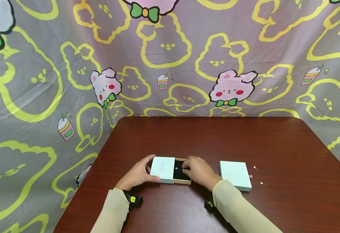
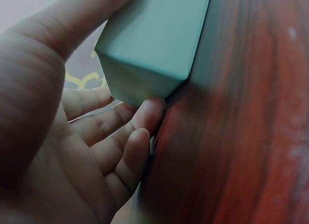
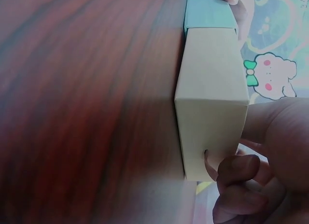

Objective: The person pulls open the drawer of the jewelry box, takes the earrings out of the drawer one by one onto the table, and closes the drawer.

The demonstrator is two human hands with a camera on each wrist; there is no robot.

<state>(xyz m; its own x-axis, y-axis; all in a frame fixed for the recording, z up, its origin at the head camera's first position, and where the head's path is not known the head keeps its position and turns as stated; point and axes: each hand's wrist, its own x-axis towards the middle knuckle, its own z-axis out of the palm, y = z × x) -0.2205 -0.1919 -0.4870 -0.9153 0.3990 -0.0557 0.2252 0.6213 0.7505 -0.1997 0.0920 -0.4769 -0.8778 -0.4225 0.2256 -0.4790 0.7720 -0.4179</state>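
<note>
My left hand (image 1: 136, 174) grips the closed end of a mint-green sliding jewellery box (image 1: 162, 168), thumb along its near side and fingers behind. In the left wrist view, the box's green corner (image 2: 145, 45) lies between thumb and fingers. The cream drawer (image 1: 182, 182) is partly pulled out to the right, with a black pad inside. A small silver star-shaped stud earring (image 1: 176, 168) sits on the pad. My right hand (image 1: 200, 171) reaches over the drawer, thumb and forefinger pinching a tiny pale stud at the pad. In the right wrist view its other fingers curl beside the drawer's end (image 3: 212, 132).
A second mint-green box (image 1: 234, 174), closed, lies right of my right hand, with a pinkish ribbon tab (image 1: 250, 176) on its side. Beyond it are two pearl stud earrings, one farther back (image 1: 255, 167) and one nearer (image 1: 261, 183). A patterned curtain (image 1: 187, 58) surrounds the brown table (image 1: 210, 136).
</note>
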